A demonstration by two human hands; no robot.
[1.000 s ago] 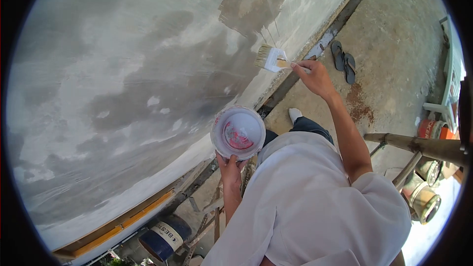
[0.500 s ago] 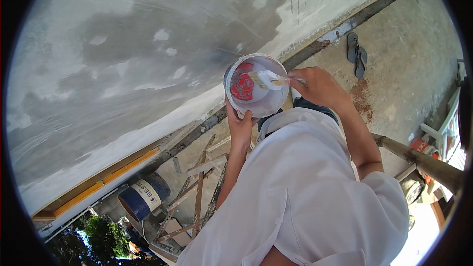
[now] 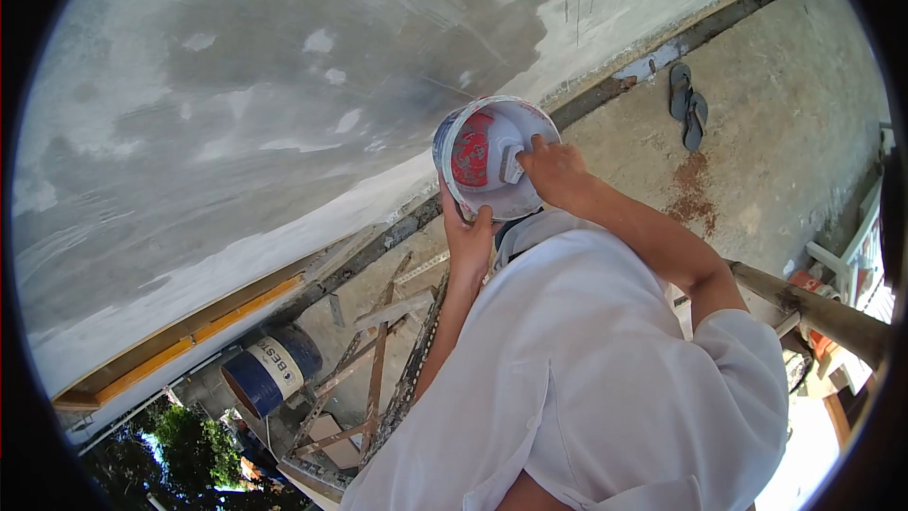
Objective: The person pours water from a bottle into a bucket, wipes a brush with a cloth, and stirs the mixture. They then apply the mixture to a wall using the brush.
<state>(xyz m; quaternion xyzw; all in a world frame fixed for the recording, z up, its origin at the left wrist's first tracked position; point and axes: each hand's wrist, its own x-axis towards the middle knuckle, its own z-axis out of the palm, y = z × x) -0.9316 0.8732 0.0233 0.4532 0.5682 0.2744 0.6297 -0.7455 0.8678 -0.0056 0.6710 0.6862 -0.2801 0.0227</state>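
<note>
My left hand [image 3: 469, 238] is closed around the lower side of a white paint bucket [image 3: 494, 199], its thumb against the outside near the rim. The bucket tilts so that its inside faces me, with a red, grey-smeared patch showing in it. My right hand [image 3: 560, 173] reaches over the bucket's right rim, fingers pinched on a paintbrush [image 3: 512, 167]. The brush head is down inside the bucket, and my fingers hide most of its handle.
A wall [image 3: 312, 85] with damp grey patches rises on the left. Below are a rusty metal frame [image 3: 378, 360] and a blue drum [image 3: 270, 374]. Grey flip-flops [image 3: 689, 106] lie on the concrete floor [image 3: 757, 132]. A pole [image 3: 804, 308] crosses at right.
My right hand has moved left and lowered the brush deeper into the bucket, changing its angle. My left hand still holds the bucket, which sits slightly higher and further right in view.
</note>
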